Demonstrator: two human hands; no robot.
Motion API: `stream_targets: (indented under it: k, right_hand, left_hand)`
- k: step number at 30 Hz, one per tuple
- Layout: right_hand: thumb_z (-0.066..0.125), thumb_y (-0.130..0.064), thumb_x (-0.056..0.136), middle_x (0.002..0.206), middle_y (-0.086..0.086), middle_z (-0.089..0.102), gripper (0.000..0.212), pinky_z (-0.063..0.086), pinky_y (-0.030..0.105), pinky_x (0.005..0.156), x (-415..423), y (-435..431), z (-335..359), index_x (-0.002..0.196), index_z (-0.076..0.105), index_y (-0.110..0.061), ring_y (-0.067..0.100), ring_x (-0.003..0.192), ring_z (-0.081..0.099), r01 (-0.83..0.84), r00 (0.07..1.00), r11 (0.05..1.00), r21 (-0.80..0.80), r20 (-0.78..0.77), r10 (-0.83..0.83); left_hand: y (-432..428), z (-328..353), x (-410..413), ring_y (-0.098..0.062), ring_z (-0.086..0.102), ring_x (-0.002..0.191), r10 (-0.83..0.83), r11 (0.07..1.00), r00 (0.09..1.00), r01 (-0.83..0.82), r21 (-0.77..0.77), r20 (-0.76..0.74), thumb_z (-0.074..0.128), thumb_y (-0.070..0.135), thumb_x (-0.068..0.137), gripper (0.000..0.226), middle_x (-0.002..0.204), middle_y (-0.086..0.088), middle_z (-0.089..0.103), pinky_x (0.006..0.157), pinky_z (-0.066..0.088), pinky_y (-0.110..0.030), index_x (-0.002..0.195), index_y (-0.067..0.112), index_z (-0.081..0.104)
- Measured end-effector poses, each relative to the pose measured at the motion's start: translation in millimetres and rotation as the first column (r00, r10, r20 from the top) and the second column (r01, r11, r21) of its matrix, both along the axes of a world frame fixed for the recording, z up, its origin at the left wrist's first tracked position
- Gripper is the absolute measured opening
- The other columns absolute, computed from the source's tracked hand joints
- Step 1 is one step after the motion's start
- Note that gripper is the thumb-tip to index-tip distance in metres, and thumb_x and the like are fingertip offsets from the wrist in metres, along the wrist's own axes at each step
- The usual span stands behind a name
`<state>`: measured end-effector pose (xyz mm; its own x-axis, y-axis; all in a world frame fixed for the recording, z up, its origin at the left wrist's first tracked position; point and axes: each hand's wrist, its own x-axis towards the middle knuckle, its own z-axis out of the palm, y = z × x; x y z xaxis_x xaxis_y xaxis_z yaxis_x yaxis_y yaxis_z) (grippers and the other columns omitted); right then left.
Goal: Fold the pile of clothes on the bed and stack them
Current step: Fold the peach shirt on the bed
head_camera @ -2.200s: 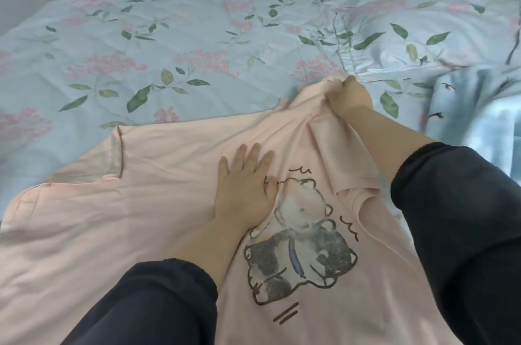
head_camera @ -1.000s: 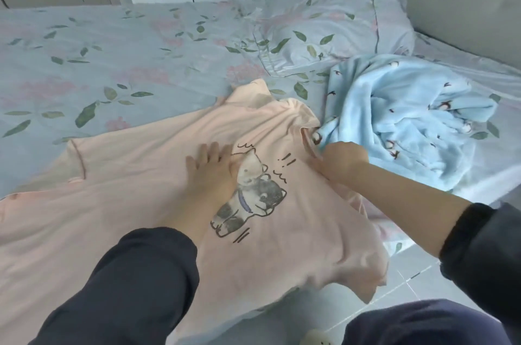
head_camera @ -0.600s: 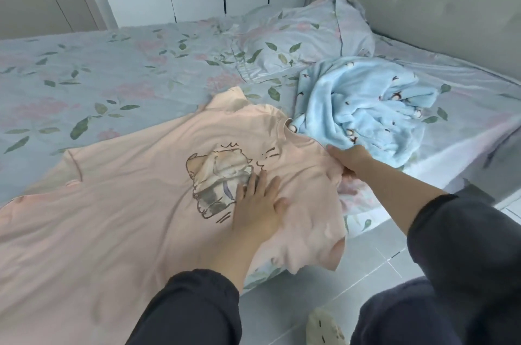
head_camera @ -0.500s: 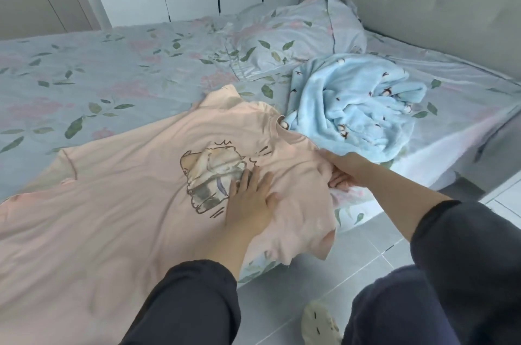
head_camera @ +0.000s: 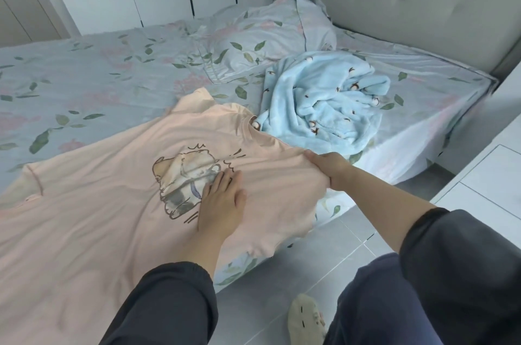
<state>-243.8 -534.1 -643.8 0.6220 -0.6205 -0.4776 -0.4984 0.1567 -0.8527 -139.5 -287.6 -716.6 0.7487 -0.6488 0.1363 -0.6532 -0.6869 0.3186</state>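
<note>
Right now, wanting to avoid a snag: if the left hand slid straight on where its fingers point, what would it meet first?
The left hand lies flat on the pink shirt; straight ahead is only more shirt up to its neckline. Past that, probably the blue fleece, though that is uncertain.

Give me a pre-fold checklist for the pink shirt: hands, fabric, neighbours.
1. Left hand pressed flat on the shirt, beside the print: ok.
2. Right hand gripping the shirt's edge: ok.
3. Fabric smooth: not ok, creases run between the two hands.
4. Whole shirt on the bed: not ok, the near sleeve hangs over the mattress edge.
5. Shirt apart from the blue fleece: not ok, the collar lies against it.
6. Stack ready to take the folded shirt: cannot tell, none in view.
</note>
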Motion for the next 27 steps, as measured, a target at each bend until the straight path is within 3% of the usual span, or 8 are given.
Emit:
stream_targets:
  k: [5, 10, 12, 15, 17, 19, 23, 27]
  right_hand:
    - [0.075, -0.029, 0.077, 0.107, 0.000, 0.071, 0.034, 0.054, 0.030, 0.086, -16, -7, 6, 0.106, 0.064, -0.016, 0.014, 0.100, 0.067, -0.469, 0.873, 0.866, 0.173, -0.060, 0.484]
    - [0.059, -0.014, 0.092, 0.080, 0.009, 0.060, 0.011, 0.050, 0.028, 0.057, -22, -3, -6, 0.084, 0.056, -0.008, 0.021, 0.068, 0.059, -0.273, 0.930, 0.953, -0.133, -0.290, 0.226]
    - [0.049, -0.013, 0.090, 0.075, 0.007, 0.053, 0.009, 0.042, 0.027, 0.057, -21, 1, -7, 0.081, 0.049, -0.010, 0.025, 0.069, 0.053, -0.421, 0.838, 0.740, -0.525, -0.537, 0.096]
    - [0.044, -0.007, 0.087, 0.101, 0.012, 0.057, 0.024, 0.043, 0.038, 0.071, -12, 21, -10, 0.109, 0.054, -0.006, 0.033, 0.094, 0.053, -0.315, 0.949, 0.279, -0.907, -0.292, 0.122]
    - [0.040, -0.007, 0.086, 0.111, 0.018, 0.059, 0.033, 0.044, 0.042, 0.082, -3, 38, -14, 0.113, 0.059, 0.000, 0.038, 0.101, 0.055, -0.251, 0.881, 0.063, -0.966, -0.201, 0.428]
    - [0.034, -0.023, 0.099, 0.143, 0.013, 0.045, 0.042, 0.029, 0.048, 0.107, 3, 46, -27, 0.135, 0.048, -0.006, 0.031, 0.131, 0.041, -0.506, 0.686, -0.063, -0.860, -0.446, 0.575]
    - [0.015, -0.037, 0.101, 0.161, -0.001, 0.000, 0.056, -0.006, 0.051, 0.117, 19, 41, -42, 0.153, 0.007, -0.015, 0.013, 0.147, -0.005, -0.723, 0.688, 0.172, -0.669, -0.676, 0.263]
    - [0.015, -0.037, 0.099, 0.161, 0.001, -0.004, 0.058, -0.010, 0.049, 0.115, 29, 86, -53, 0.153, 0.004, -0.019, 0.018, 0.147, -0.008, -0.640, 0.734, 0.107, -0.761, -0.564, 0.378]
  left_hand:
    - [0, 0, 0, -0.010, 0.003, 0.147, 0.001, 1.000, 1.000, -0.001, 0.000, -0.012, 0.023, 0.035, 0.102, 0.051, 0.161, 0.005, 0.009, 0.118, 0.001, -0.032, 0.152, 0.027, 0.019]
    - [0, 1, -1, -0.010, 0.002, 0.147, 0.006, 1.000, 1.000, -0.006, 0.010, -0.004, 0.026, 0.036, 0.102, 0.051, 0.161, 0.005, 0.009, 0.118, 0.001, -0.032, 0.152, 0.026, 0.020]
    - [-1, 0, 0, -0.011, 0.001, 0.147, 0.010, 1.000, 1.000, -0.010, 0.023, -0.001, 0.028, 0.038, 0.101, 0.053, 0.161, 0.004, 0.008, 0.118, 0.000, -0.032, 0.152, 0.027, 0.019]
    - [-2, -2, 0, -0.011, 0.000, 0.147, 0.013, 0.999, 1.000, -0.013, 0.043, 0.004, 0.030, 0.039, 0.098, 0.056, 0.161, 0.004, 0.006, 0.118, 0.000, -0.034, 0.152, 0.029, 0.018]
    - [-2, -2, 1, -0.011, 0.000, 0.147, 0.011, 0.999, 1.000, -0.011, 0.040, -0.003, 0.030, 0.039, 0.098, 0.056, 0.161, 0.004, 0.006, 0.118, 0.000, -0.034, 0.152, 0.030, 0.017]
    - [-2, -2, 1, -0.011, 0.000, 0.147, 0.008, 0.999, 1.000, -0.008, 0.033, -0.003, 0.030, 0.037, 0.097, 0.057, 0.161, 0.004, 0.006, 0.118, -0.001, -0.033, 0.152, 0.029, 0.017]
    - [-3, -4, 1, -0.011, 0.002, 0.147, 0.003, 1.000, 1.000, -0.004, 0.005, 0.019, 0.030, 0.030, 0.097, 0.055, 0.161, 0.004, 0.010, 0.118, 0.001, -0.034, 0.151, 0.026, 0.021]
    - [-3, -7, 3, -0.010, 0.006, 0.147, 0.014, 0.999, 0.999, -0.012, -0.047, 0.037, 0.033, 0.024, 0.096, 0.055, 0.160, 0.006, 0.015, 0.118, 0.002, -0.031, 0.151, 0.024, 0.025]
